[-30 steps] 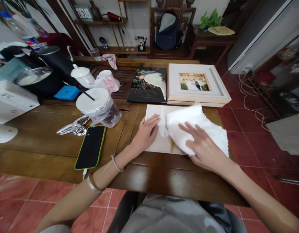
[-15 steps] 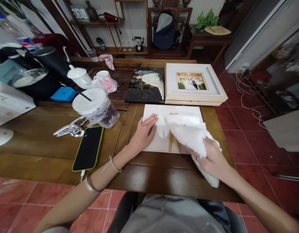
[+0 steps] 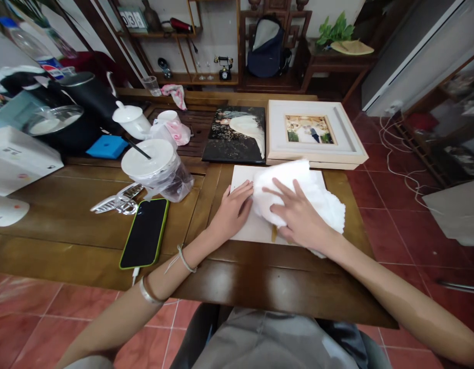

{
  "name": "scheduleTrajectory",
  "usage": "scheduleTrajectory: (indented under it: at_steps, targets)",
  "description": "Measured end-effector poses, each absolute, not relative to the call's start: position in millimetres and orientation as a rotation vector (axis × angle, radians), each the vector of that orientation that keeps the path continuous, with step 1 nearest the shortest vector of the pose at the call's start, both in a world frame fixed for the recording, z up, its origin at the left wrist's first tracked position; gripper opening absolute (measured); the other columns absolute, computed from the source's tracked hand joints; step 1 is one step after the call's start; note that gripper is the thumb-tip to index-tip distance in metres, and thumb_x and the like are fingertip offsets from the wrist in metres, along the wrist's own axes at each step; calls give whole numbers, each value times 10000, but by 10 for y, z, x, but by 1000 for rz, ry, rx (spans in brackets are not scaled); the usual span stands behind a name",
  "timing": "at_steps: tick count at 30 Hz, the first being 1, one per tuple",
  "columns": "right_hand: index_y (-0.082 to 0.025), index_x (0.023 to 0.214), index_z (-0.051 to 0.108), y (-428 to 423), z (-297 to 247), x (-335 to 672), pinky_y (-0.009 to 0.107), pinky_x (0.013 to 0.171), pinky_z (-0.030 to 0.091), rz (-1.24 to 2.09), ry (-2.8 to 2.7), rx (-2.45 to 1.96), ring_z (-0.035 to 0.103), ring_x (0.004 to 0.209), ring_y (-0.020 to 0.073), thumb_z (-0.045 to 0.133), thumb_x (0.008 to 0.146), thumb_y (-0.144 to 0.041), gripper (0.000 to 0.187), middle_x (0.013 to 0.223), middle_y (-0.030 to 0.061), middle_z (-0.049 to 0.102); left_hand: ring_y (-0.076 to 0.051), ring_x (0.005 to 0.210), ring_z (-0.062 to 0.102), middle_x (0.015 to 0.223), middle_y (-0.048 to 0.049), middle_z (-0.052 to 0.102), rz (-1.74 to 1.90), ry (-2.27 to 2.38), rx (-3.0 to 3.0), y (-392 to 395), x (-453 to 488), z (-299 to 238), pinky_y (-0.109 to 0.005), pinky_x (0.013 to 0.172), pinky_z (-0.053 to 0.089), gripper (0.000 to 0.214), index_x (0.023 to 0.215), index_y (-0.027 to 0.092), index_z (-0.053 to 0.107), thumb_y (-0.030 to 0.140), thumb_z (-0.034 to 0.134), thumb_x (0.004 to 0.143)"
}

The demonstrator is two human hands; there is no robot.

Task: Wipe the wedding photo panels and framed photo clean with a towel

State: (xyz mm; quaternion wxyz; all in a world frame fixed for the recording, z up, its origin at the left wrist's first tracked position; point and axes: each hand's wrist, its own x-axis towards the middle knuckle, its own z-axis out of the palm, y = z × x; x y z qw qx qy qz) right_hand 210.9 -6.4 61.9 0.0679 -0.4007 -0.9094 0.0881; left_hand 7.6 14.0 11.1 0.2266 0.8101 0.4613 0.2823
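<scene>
A flat white board [image 3: 248,231] lies on the wooden table [image 3: 86,230] in front of me. My left hand [image 3: 232,212] rests flat on its left edge, fingers stretched out. A crumpled white cloth [image 3: 321,197] covers most of the board. My right hand [image 3: 294,215] presses down on the cloth with fingers spread. A yellowish strip [image 3: 274,234] shows from under the cloth near my right palm.
Behind the board lie a dark photo print [image 3: 237,134] and a white picture frame [image 3: 312,134]. To the left are a green-cased phone [image 3: 144,233], a hair clip [image 3: 116,201], a lidded cup in a plastic bag [image 3: 156,169], a teapot [image 3: 131,119] and a white box [image 3: 17,159].
My right hand had gathered the cloth and pulled it toward the table's near right; now it has pushed the cloth back up and left over the board. The left hand stayed put.
</scene>
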Motion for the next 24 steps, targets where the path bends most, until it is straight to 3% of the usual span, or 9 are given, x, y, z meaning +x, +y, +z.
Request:
scheduleTrajectory:
  at_steps: [8,14,20,22,24]
  targets:
    - [-191,850,708,-831,629,2177,731,1081,6,478,-2836,-904,120,1417,438,592,577,-132,303,1520,150,324,-204,1363,409,1404,-102,522,752,1295,2244,132,68,114,-538,1138,231,375,1263,196,543,127,405,921]
    - [-198,656,589,-671,741,2419,576,1172,109,578,-2782,-829,265,1412,308,501,576,-72,173,1466,97,435,-206,1361,413,1401,-98,526,758,1295,2243,134,75,103,-545,1134,233,350,1255,195,551,170,402,939]
    - [-192,853,574,-210,628,2399,622,1094,265,314,-2451,-1312,403,1333,339,454,714,-97,207,1278,166,597,-211,1372,395,1411,-95,515,763,1296,2235,137,76,80,-563,1132,222,371,1271,212,543,166,384,939]
    - [-182,887,572,-119,589,2271,654,1070,265,233,-2414,-1432,391,1335,360,447,722,-101,223,1154,179,652,-208,1374,392,1413,-94,512,767,1295,2222,134,77,85,-559,1137,215,368,1275,205,540,175,374,948]
    - [-153,914,585,-97,579,2118,691,1056,239,186,-2483,-1491,320,1366,402,477,704,-119,238,1176,214,629,-204,1366,404,1406,-96,520,789,1293,2190,128,76,104,-548,1143,215,364,1271,193,546,188,355,962]
